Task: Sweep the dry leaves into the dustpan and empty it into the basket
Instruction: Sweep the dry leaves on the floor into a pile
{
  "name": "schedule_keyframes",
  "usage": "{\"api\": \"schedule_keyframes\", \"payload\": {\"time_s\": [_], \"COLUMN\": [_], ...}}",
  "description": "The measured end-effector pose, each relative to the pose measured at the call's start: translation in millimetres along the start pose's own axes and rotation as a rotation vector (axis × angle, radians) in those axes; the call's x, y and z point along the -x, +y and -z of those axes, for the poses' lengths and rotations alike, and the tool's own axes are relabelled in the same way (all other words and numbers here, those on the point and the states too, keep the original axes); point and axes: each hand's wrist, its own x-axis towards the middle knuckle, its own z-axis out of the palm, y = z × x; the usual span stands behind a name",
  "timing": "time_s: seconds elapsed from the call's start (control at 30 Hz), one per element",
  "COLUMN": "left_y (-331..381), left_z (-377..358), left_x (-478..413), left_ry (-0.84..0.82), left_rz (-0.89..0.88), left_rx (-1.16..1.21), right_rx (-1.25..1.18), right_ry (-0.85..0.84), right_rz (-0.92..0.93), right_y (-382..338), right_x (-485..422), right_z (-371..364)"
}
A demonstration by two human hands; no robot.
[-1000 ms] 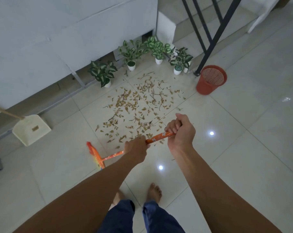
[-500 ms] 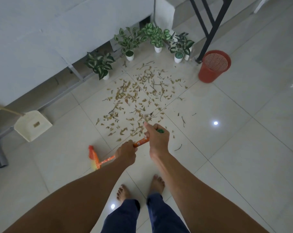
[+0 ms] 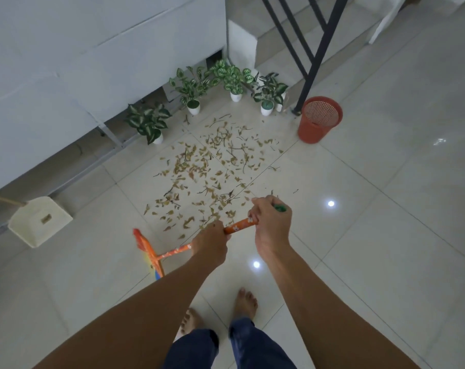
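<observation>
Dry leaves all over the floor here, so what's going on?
A person grips an orange broom with both hands: left hand lower on the handle, right hand near its top. The dry leaves lie scattered on the tiles ahead. The cream dustpan sits untouched to the left, and the red mesh basket stands beside the railing.

Dustpan handle [image 3: 2, 200] cut by left edge, broom head [image 3: 148, 252] blurred — bristles unclear

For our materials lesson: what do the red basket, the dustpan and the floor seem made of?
Red basket: likely plastic, matt, with a fine moulded mesh wall. Dustpan: probably cream plastic, smooth, rounded edges. Floor: glazed tile, glossy; grout lines and lamp reflections show.
</observation>
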Motion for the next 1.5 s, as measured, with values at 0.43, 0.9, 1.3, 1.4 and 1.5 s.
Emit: {"api": "schedule_keyframes", "payload": {"time_s": [0.43,0.9,1.3,1.4,1.5], "left_y": [36.6,-70.2,-59.8,-87.0,-129.7], "left_z": [-19.6,53.5,69.5,94.4,112.5], "left_x": [-15.8,-20.3,-46.2,-51.7,-59.8], "left_ry": [-0.041,-0.098,-0.087,-0.072,-0.08], "left_rz": [-0.071,0.116,-0.186,-0.228,-0.223], "left_rx": [0.158,-0.032,0.112,0.064,0.004], "right_rx": [0.167,0.192,0.116,0.084,0.044], "right_ry": [0.011,-0.157,0.116,0.113,0.091], "right_rz": [0.115,0.061,0.272,0.272,0.214], "right_y": [-9.5,28.8,3.7,0.3,16.4], "right_x": [0.4,23.2,39.3,43.4,48.9], "right_z": [14.4,-79.1,-107.6,-142.0,-178.1]}}
